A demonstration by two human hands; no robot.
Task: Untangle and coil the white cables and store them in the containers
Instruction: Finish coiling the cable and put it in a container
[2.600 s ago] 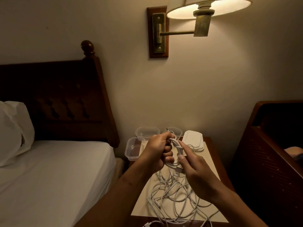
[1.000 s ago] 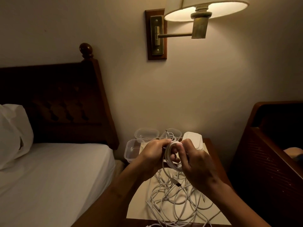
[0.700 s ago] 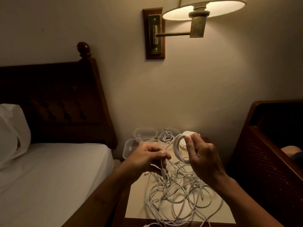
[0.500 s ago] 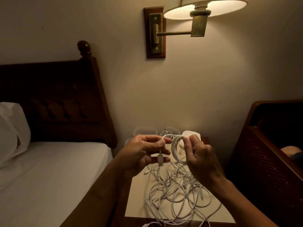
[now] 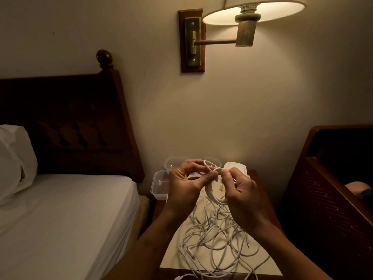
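Dim lamplight is falling on a wooden nightstand (image 5: pixel 260 184), above whose back half a person is holding a small white coil (image 5: pixel 211 191) in the air. The left hand (image 5: pixel 181 186) is gripping the coil's left side with curled fingers, its thumb and forefinger pinching a strand at the top. The right hand (image 5: pixel 242 190) is holding the right side, fingers curled round the loops and the thumb pressing near the top, just beside the left thumb. A small connector is showing inside the loop. Below the hands, loose white cables (image 5: pixel 218 235) are lying in a tangle on a pale sheet (image 5: pixel 175 251) that is covering most of the nightstand, with one end trailing past its near edge. Behind the hands, clear open containers (image 5: pixel 159 185) are sitting at the back left of the top, partly hidden by the left hand. A white lid or box (image 5: pixel 236 166) is peeking out behind the right hand; which of the two it is cannot be told. To the left, a bed (image 5: pixel 60 219) with a white pillow (image 5: pixel 14 158) is standing against a dark carved headboard (image 5: pixel 70 128). To the right, a dark wooden cabinet (image 5: pixel 333 178) is standing close to the nightstand. Overhead, a lit lamp (image 5: pixel 252 11) is reaching out on a brass arm from the wall (image 5: pixel 242 108).
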